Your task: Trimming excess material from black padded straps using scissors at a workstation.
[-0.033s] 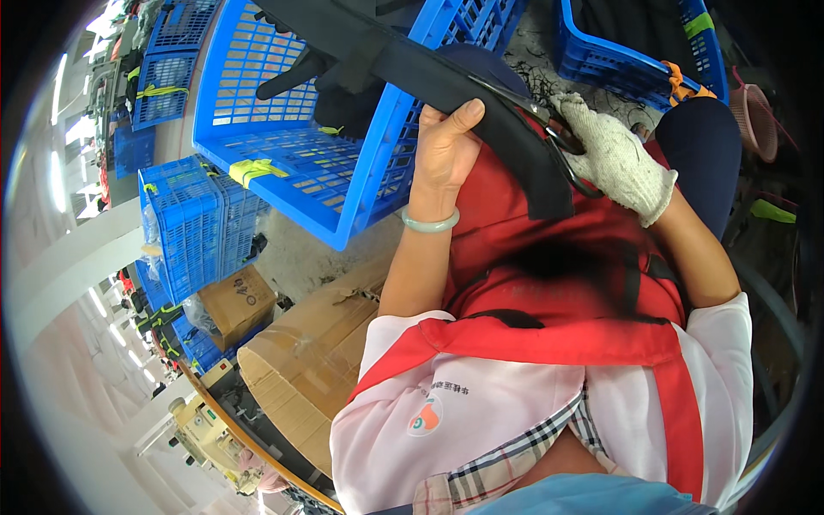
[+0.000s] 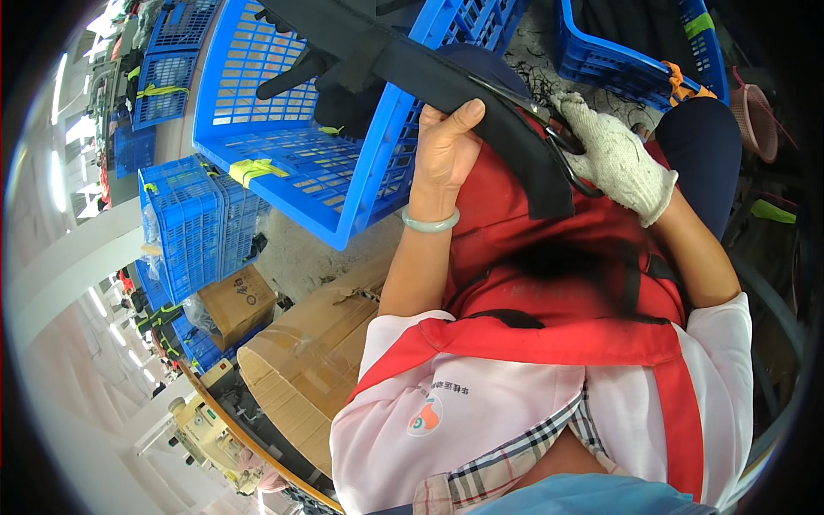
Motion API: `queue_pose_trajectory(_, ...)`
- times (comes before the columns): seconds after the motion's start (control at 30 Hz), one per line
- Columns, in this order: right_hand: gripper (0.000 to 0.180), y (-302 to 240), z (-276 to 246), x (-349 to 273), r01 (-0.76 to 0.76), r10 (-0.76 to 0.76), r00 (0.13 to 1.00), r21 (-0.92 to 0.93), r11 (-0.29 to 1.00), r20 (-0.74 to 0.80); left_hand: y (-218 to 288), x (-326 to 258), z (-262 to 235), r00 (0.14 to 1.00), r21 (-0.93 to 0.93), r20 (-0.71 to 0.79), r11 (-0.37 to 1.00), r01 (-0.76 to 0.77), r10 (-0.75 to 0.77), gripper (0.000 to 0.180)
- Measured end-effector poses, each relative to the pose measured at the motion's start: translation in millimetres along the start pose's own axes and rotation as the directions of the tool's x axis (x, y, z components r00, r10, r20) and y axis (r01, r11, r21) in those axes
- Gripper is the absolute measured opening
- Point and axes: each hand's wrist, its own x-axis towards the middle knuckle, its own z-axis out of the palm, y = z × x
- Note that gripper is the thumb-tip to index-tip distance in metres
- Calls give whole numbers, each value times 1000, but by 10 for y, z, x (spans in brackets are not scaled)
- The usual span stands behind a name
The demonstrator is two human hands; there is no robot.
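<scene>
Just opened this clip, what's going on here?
A seated person in a red apron has a long black fabric strip in the bare left hand, thumb on top. The right hand, in a white knit glove, holds scissors with the blades along the strip's edge; whether they are biting into it is unclear. One end of the strip hangs over the apron, and the rest stretches across a blue crate containing dark pieces.

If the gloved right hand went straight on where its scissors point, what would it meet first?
Probably the black fabric strip, which lies along the scissors, though depth is unclear here.
</scene>
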Motion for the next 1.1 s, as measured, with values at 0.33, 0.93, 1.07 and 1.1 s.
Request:
queue_pose_trajectory(0.33,48,-3,26,-26,-56,56,998,-26,998,-19,115,48,37,997,-24,-79,1000,-16,14,27)
queue_pose_trajectory(0.93,65,-162,-181,22,-17,25,995,-88,996,96,39,5,41,996,-44,-85,999,-20,17,28)
queue_pose_trajectory(1.07,62,-135,-141,9,-64,71,994,-85,994,87,19,7,44,998,-11,-58,1000,-28,27,26)
queue_pose_trajectory(1.1,62,-85,-72,6,-64,72,994,-86,994,87,13,11,49,998,8,-55,1000,-27,28,26)
